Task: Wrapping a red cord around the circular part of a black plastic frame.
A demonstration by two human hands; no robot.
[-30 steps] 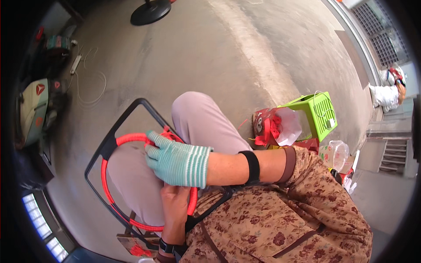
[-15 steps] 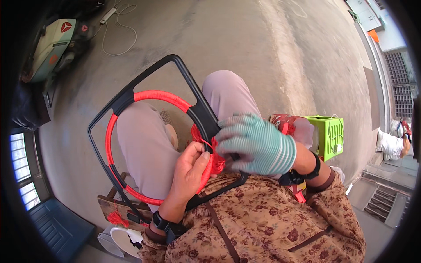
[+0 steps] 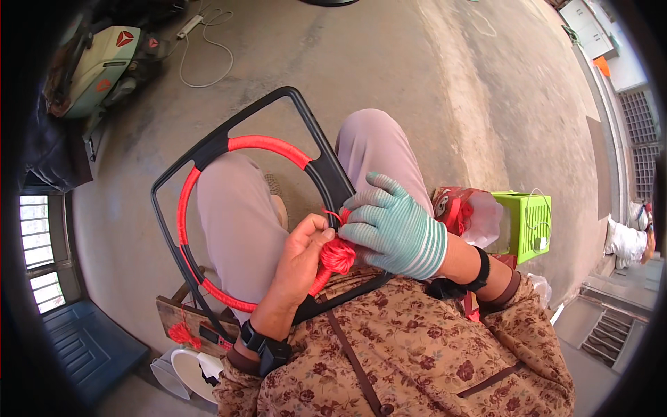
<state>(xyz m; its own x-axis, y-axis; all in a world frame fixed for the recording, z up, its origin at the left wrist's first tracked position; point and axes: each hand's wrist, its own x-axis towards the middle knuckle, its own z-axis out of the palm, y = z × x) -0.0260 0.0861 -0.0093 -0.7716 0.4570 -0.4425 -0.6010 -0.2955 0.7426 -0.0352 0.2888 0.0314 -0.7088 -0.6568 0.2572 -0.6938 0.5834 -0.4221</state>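
Across my lap lies a black frame (image 3: pixel 325 175) with rounded corners and a round ring inside it. Red cord (image 3: pixel 271 144) is wound tightly round several stretches of the ring, with black parts between. My bare left hand (image 3: pixel 295 260) pinches the ring's right side, thumb and fingertips at the cord there. My right hand (image 3: pixel 399 233), in a teal striped glove, is closed beside it, fingers curled at the red cord; its fingertips are partly hidden. A loose hank of red cord (image 3: pixel 338 257) hangs just below, between the two hands.
At lower left stands a small wooden stool (image 3: pixel 174 316) bearing more red cord (image 3: pixel 182 335), beside a white bucket (image 3: pixel 191 372). A green plastic basket (image 3: pixel 514 226) and a red bag (image 3: pixel 451 208) are on my right. A scooter-like vehicle (image 3: pixel 97 73) stands at far left.
My right hand, blurred by motion before, is now sharp and a little lower, at the ring. The cord hank shows more plainly beneath it. My left hand keeps its pinch.
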